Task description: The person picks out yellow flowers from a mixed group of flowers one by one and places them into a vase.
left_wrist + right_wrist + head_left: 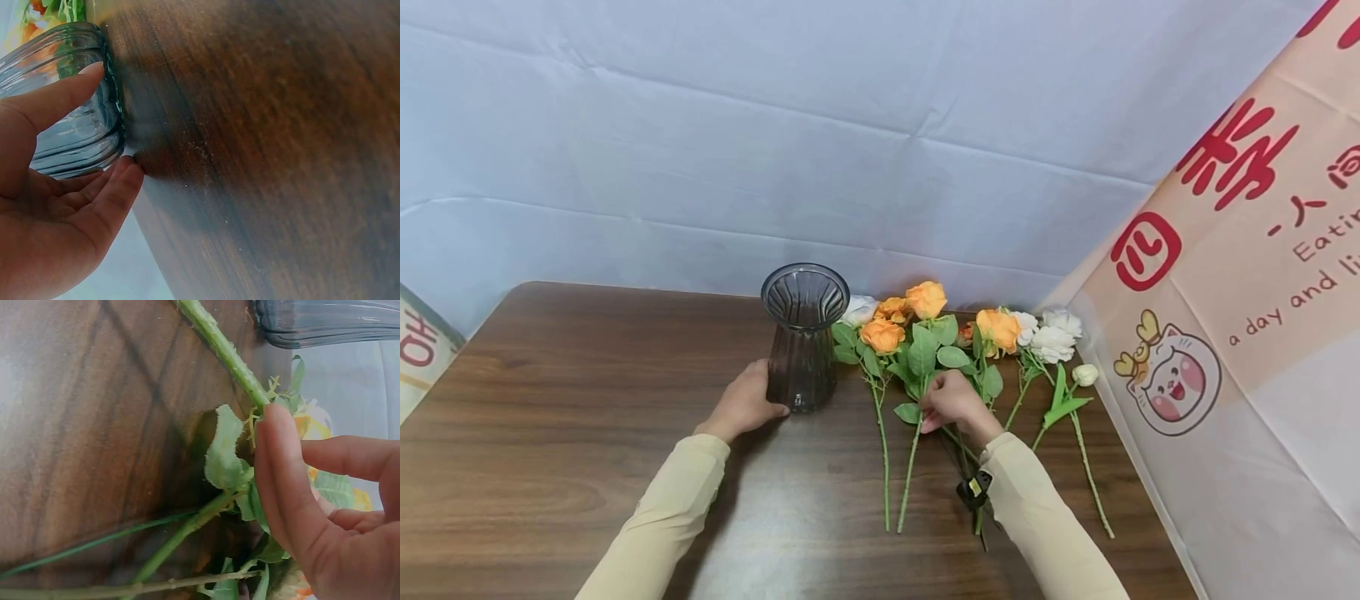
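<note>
Fingertips (127,170) of left grip (745,402), curled round vase (802,367), show only from left wrist; right grip (957,404) pinches stem (229,356).

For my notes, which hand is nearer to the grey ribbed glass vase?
Left. The left hand grips the vase low; the right hand is right of the vase, at a green flower stem.

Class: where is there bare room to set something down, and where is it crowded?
Bare: the table left of the left hand, back to the pale cloth; and in front, between left sleeve and nearest stem. Crowded: right of the vase, where flowers flank the right hand.
</note>
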`<state>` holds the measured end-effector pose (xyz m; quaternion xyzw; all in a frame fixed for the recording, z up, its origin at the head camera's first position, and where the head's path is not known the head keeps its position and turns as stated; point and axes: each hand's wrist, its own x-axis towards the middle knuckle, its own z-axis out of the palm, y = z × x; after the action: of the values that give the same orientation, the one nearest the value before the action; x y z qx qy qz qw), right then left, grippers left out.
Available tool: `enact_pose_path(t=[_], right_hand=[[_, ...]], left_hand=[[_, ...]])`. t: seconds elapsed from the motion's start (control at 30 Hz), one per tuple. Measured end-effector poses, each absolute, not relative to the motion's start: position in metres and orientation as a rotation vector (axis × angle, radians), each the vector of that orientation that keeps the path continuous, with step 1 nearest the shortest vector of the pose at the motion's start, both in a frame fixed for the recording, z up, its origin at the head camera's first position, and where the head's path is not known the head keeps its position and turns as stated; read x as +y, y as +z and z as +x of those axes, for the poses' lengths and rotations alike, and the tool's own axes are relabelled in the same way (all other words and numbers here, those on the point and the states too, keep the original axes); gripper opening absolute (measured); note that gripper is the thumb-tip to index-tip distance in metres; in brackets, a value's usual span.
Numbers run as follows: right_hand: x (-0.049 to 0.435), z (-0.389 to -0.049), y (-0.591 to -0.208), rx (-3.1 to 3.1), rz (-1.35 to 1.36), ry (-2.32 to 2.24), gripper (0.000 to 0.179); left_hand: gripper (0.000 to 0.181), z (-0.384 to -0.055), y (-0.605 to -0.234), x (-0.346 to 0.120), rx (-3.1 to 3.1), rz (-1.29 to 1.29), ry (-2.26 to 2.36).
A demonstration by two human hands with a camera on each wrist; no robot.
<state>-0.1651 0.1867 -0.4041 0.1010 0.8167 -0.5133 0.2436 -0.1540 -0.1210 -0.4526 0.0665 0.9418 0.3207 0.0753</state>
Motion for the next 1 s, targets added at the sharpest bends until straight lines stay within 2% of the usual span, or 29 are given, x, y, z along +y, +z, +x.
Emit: enact_pose_path(t=[1.0], right_hand=[[0.207, -0.164, -0.359, 2.075, 0.163, -1.67, 0.003]], left_hand=[[0.078, -0.153, -0.45, -0.119, 2.799, 0.173, 0.97]])
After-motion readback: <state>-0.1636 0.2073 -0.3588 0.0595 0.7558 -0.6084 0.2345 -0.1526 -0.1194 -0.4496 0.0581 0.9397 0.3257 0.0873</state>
